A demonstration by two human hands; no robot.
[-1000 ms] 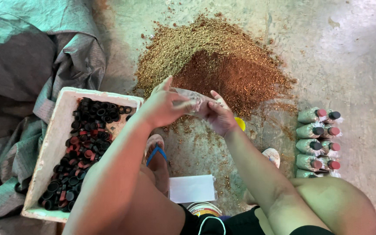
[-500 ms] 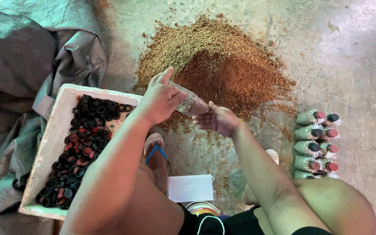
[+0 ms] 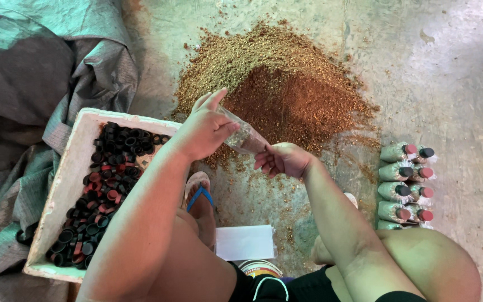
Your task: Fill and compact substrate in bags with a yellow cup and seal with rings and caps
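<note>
I see a concrete floor (image 3: 454, 67) carrying everything. The largest thing on it is a grey tarpaulin (image 3: 40, 72), crumpled along the floor's left edge up to the top left corner. Next is a heap of sawdust-like mix (image 3: 275, 84), pale tan on its left and reddish brown on its right, toward the top middle of the floor. A white foam tray (image 3: 65, 184) lies at the left, partly on the tarpaulin, filled with black and red caps (image 3: 104, 179). By the right edge, a stack of filled bags (image 3: 403, 184) lies on its side, necks capped red and black, pointing right. Near the bottom edge sits a flat white packet (image 3: 244, 241), just beside a foot in a blue-strapped sandal (image 3: 199, 196).

My left hand (image 3: 205, 131) pinches the upper end of a small clear plastic bag (image 3: 244, 137) between thumb and fingers, holding it tilted above the near foot of the heap. My right hand (image 3: 283, 159) is half-curled with loose fingers, touching the bag's lower end; I cannot tell whether it actually grips it.
</note>
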